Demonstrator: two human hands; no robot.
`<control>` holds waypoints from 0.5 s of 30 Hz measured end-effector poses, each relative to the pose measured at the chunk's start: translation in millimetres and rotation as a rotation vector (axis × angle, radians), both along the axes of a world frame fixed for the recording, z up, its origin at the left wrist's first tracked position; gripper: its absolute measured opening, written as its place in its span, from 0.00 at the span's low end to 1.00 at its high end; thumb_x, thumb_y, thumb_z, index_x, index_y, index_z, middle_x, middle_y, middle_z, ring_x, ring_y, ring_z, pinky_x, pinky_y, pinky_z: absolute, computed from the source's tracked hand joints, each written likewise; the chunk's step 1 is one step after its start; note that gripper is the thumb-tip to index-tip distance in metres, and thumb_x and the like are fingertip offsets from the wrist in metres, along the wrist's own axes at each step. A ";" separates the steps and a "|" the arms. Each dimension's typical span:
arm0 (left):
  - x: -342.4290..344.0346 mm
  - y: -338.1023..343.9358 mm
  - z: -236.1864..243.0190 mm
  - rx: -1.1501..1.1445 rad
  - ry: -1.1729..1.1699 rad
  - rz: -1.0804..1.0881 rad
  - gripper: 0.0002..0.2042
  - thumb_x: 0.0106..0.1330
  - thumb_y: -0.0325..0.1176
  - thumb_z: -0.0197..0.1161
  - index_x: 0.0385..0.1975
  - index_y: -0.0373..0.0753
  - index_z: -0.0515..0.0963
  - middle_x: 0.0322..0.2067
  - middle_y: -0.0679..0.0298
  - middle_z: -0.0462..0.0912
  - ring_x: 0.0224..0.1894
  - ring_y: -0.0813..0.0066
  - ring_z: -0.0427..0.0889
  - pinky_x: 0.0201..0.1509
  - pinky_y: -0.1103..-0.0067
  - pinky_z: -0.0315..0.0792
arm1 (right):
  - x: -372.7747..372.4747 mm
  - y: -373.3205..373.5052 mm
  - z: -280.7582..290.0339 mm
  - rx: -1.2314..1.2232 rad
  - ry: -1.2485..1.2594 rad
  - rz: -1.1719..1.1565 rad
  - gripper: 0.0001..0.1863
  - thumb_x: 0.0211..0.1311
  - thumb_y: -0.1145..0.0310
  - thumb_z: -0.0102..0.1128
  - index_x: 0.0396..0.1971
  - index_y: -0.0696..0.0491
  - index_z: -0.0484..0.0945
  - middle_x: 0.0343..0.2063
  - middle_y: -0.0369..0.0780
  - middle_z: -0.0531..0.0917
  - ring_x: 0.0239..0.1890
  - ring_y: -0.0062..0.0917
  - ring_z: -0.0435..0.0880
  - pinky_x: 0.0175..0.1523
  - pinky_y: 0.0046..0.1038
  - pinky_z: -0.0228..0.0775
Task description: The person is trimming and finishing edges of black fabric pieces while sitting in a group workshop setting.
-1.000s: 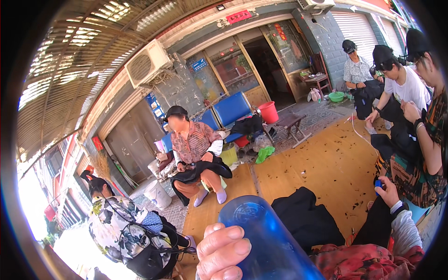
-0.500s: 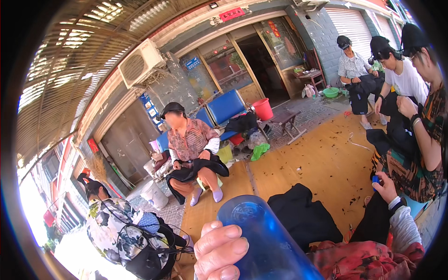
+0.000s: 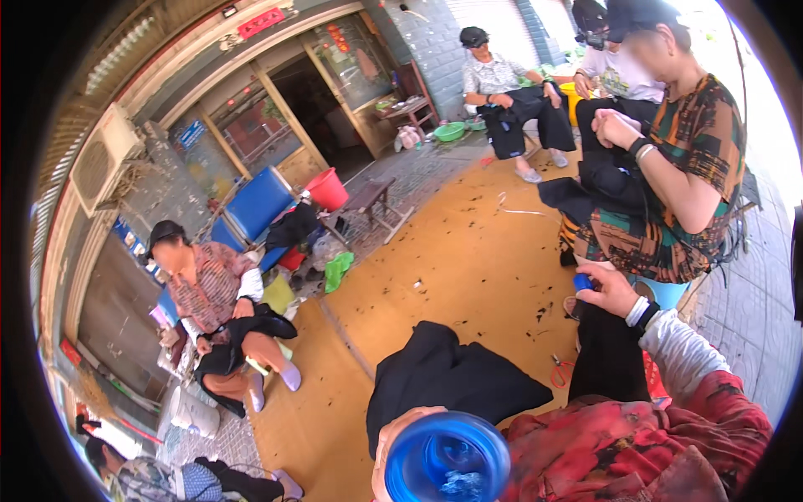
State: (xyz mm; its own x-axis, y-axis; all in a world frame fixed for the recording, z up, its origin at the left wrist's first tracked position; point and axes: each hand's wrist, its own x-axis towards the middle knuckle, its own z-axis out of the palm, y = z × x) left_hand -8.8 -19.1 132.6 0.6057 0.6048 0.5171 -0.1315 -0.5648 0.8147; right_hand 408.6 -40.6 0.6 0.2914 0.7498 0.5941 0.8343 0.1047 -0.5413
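Observation:
A blue see-through drinking bottle (image 3: 495, 454) stands uncapped in front of me with its round mouth facing up. My left hand (image 3: 387, 445) is closed around its left side, most of the fingers hidden behind it. Out to the right, my right hand (image 3: 615, 293) pinches a small blue bottle cap (image 3: 583, 283) above my dark trouser leg (image 3: 611, 351). Just beyond the bottle, a black cloth (image 3: 452, 372) lies in a heap on the mat.
Red-handled scissors (image 3: 561, 371) lie on the tan mat (image 3: 435, 251), which is strewn with dark scraps. A person in a patterned shirt (image 3: 711, 159) sits close on my right with black cloth. Other people sit across and to the left. A red bucket (image 3: 327, 190) stands farther back.
The bottle was raised and tipped with its base toward the scene; now it is lowered, mouth up. My view has swung right and down. The right hand still holds the cap.

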 end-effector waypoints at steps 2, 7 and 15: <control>8.9 3.5 -12.5 -0.226 0.014 0.060 0.32 0.44 0.31 0.71 0.51 0.32 0.64 0.43 0.55 0.75 0.44 0.66 0.76 0.51 0.71 0.69 | -4.3 1.6 -3.3 -0.145 0.017 -0.007 0.24 0.45 0.59 0.65 0.43 0.52 0.73 0.33 0.43 0.80 0.37 0.34 0.79 0.44 0.30 0.70; 34.9 38.3 -65.5 -0.373 -0.020 0.090 0.35 0.41 0.28 0.73 0.53 0.32 0.64 0.45 0.59 0.74 0.47 0.70 0.74 0.53 0.75 0.66 | -9.5 0.7 2.5 -0.214 0.131 0.147 0.26 0.51 0.62 0.64 0.50 0.53 0.69 0.42 0.44 0.75 0.42 0.33 0.77 0.46 0.28 0.70; 59.6 56.4 -91.5 -0.392 0.119 0.094 0.32 0.40 0.34 0.73 0.49 0.34 0.69 0.44 0.56 0.72 0.48 0.61 0.73 0.53 0.72 0.65 | -107.5 21.0 98.4 -0.169 0.039 0.792 0.29 0.52 0.64 0.64 0.55 0.52 0.66 0.53 0.44 0.69 0.53 0.37 0.71 0.53 0.31 0.67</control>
